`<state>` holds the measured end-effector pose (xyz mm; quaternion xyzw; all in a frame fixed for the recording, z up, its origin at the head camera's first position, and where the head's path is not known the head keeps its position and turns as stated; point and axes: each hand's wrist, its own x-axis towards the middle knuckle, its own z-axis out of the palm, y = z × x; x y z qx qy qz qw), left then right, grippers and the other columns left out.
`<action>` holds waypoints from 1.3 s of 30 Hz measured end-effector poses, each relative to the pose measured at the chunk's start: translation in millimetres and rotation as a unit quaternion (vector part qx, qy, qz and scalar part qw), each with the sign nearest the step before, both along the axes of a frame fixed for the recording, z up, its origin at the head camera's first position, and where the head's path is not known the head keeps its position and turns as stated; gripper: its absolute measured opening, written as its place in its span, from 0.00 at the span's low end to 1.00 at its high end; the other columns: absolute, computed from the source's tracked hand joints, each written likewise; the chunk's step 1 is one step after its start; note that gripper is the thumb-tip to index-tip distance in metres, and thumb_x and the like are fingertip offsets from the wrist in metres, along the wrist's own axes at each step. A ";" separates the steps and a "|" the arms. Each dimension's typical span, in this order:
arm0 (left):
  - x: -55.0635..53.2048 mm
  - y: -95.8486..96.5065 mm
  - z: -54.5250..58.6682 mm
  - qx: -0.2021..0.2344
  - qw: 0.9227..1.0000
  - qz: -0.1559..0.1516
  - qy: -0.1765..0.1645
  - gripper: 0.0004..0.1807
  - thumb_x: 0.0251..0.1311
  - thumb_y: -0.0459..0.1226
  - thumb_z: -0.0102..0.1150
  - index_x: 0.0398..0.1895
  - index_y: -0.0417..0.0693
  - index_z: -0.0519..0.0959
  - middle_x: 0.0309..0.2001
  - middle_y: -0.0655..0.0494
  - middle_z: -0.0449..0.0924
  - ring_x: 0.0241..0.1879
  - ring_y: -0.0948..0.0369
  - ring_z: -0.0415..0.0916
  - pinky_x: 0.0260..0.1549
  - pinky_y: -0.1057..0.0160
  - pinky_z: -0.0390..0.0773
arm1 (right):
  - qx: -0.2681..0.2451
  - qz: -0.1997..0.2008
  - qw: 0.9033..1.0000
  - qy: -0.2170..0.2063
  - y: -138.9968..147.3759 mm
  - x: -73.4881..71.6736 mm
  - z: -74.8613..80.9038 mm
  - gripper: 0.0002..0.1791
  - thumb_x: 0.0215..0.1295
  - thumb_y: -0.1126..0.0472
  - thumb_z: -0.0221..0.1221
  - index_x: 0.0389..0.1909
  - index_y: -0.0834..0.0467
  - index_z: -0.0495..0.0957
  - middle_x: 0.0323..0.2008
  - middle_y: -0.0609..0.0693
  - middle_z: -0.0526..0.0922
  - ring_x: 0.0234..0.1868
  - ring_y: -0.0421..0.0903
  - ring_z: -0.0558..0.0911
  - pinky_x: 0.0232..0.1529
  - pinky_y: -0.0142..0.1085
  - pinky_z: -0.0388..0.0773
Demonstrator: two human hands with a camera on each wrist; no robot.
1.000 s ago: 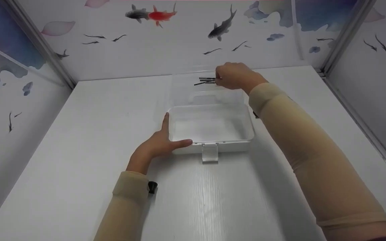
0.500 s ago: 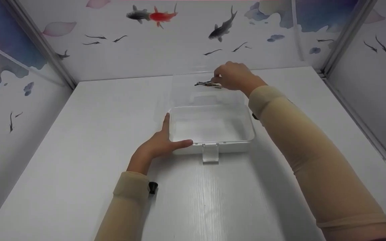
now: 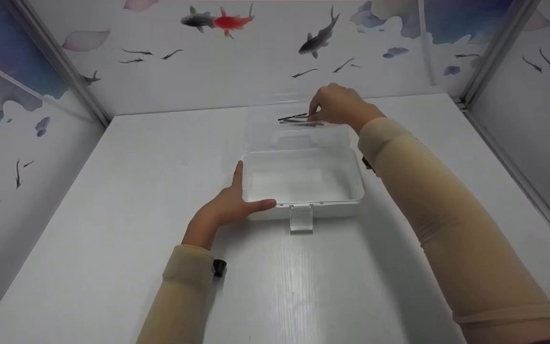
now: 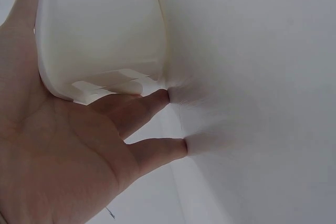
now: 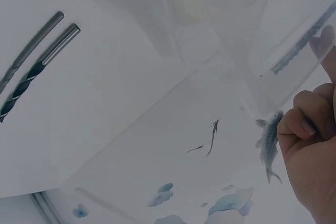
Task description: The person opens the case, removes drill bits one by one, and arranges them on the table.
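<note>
A clear plastic box [image 3: 322,209] stands on the table with its lid [image 3: 260,136] swung back. Its front latch [image 3: 301,219] hangs down. My left hand [image 3: 225,205] lies spread against the box's front left corner, thumb along the front rim and index finger along the left side. Beyond the box, my right hand [image 3: 339,106] pinches dark, thin drill bits [image 3: 293,116] near the lid; how many it holds is unclear. In the right wrist view a drill bit [image 5: 303,43] by the fingertips shows through the clear plastic. Two more drill bits [image 5: 62,43] lie farther off.
A white tabletop [image 3: 160,162] carries the box. White panels printed with fish [image 3: 320,42] and blue shapes enclose the back and both sides. Metal posts [image 3: 499,52] stand at the corners. Each sleeve has a small black camera [image 3: 219,267] at the wrist.
The drill bits by my right hand have gone from a tight bundle to a looser spread, some lower. The right hand has lifted slightly. My left hand stays against the box.
</note>
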<state>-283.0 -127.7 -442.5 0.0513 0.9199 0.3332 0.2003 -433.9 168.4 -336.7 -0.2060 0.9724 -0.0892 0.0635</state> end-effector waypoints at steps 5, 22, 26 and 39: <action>0.9 -0.1 0.7 0.000 1.000 0.002 -0.001 0.80 0.50 0.76 0.68 0.86 0.65 0.18 0.86 0.39 0.49 0.84 0.44 0.55 0.81 0.41 0.60 | 0.035 0.009 0.999 -0.002 1.6 -1.0 3.1 0.14 0.77 0.56 0.64 0.56 0.56 0.89 0.61 0.57 0.88 0.63 0.58 0.84 0.64 0.59 0.80; 1.4 -1.8 1.6 0.002 1.000 -0.007 0.005 0.81 0.47 0.79 0.67 0.85 0.66 0.18 0.86 0.41 0.50 0.84 0.45 0.57 0.80 0.41 0.61 | -0.020 -0.035 0.999 -0.033 14.4 -5.3 -2.2 0.13 0.76 0.57 0.64 0.54 0.57 0.90 0.57 0.58 0.87 0.54 0.56 0.83 0.57 0.55 0.81; 1.2 -2.1 2.1 0.004 1.000 -0.007 0.007 0.81 0.48 0.79 0.67 0.86 0.65 0.19 0.86 0.40 0.49 0.84 0.45 0.56 0.81 0.41 0.60 | -0.036 -0.042 0.997 -0.047 15.6 -6.1 -1.5 0.13 0.76 0.57 0.63 0.54 0.58 0.89 0.52 0.58 0.85 0.50 0.54 0.80 0.54 0.53 0.79; 1.7 -1.4 1.1 0.000 1.000 -0.007 0.008 0.81 0.48 0.78 0.68 0.86 0.63 0.18 0.87 0.40 0.46 0.84 0.43 0.54 0.81 0.41 0.60 | -0.073 -0.049 0.996 -0.033 21.0 -4.0 -0.9 0.13 0.76 0.53 0.64 0.52 0.55 0.88 0.47 0.55 0.83 0.48 0.53 0.78 0.50 0.51 0.76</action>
